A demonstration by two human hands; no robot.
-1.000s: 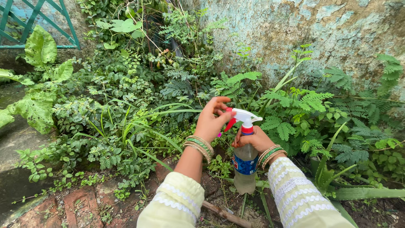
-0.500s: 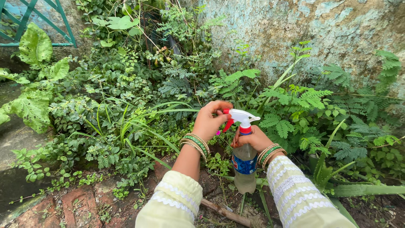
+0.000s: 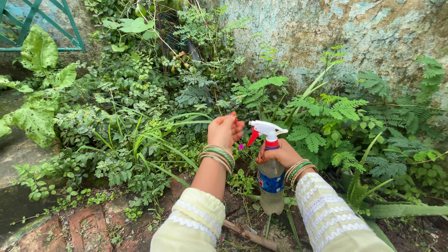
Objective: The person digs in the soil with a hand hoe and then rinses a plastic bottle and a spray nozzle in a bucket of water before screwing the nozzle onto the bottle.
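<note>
Head view: we hold a clear plastic spray bottle [image 3: 270, 179] upright in front of a peeling blue-green wall [image 3: 354, 32], its base low over the soil and close to the brick paving [image 3: 88, 224]. The bottle has a blue label band around its middle, a white spray head with a red trigger, and a red collar; it looks mostly filled with a murky, pale liquid, though we cannot tell the exact level. Our right hand [image 3: 282, 154] is wrapped tight around the bottle's neck just under the collar, wrist bent inward, green and gold bangles at the cuff of a pale embroidered sleeve. Our left hand [image 3: 225, 130] is raised just left of the bottle's nozzle, apart from it, fingers loosely curled together on nothing, back of the hand toward us, with matching bangles at the wrist. Ferns [image 3: 326, 112] crowd the right side of the bottle and long grass blades [image 3: 158, 135] the left, so the bottle sits in a narrow gap. An aloe leaf [image 3: 401, 211] lies low to the bottle's right, and a stick [image 3: 247, 235] lies on the ground just below it.
</note>
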